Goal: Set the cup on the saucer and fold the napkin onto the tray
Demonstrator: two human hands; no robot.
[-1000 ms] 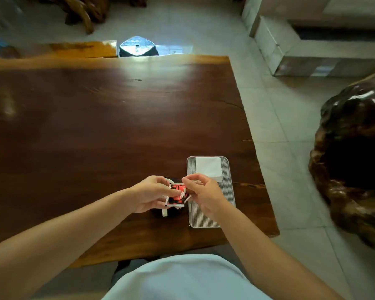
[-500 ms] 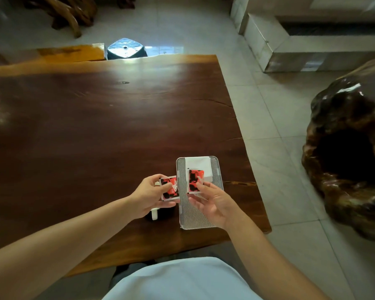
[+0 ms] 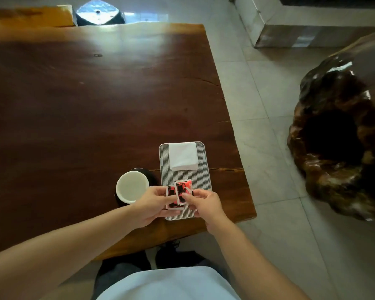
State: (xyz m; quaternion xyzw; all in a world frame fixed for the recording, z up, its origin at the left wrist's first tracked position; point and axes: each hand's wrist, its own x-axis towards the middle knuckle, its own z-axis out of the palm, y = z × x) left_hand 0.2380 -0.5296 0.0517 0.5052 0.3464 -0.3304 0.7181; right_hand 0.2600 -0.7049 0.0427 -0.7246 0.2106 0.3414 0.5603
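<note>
A white cup (image 3: 132,186) stands on a dark saucer (image 3: 150,174) on the wooden table, just left of a ribbed grey tray (image 3: 200,182). A folded white napkin (image 3: 183,155) lies on the tray's far half. Over the tray's near half, my left hand (image 3: 154,203) pinches a red-and-black packet (image 3: 171,197), and my right hand (image 3: 205,202) pinches a second red-and-black packet (image 3: 184,189) that overlaps the first. Both hands are right of the cup and do not touch it.
The brown table (image 3: 95,105) ends close to the right of the tray, its edge (image 3: 236,148) running diagonally. A big dark carved wood stump (image 3: 338,131) stands on the tiled floor to the right. A shiny stool (image 3: 97,11) sits beyond the far edge.
The two packets, held apart half a second ago, have come together and overlap above the tray. My left hand has moved off the cup, which now shows fully.
</note>
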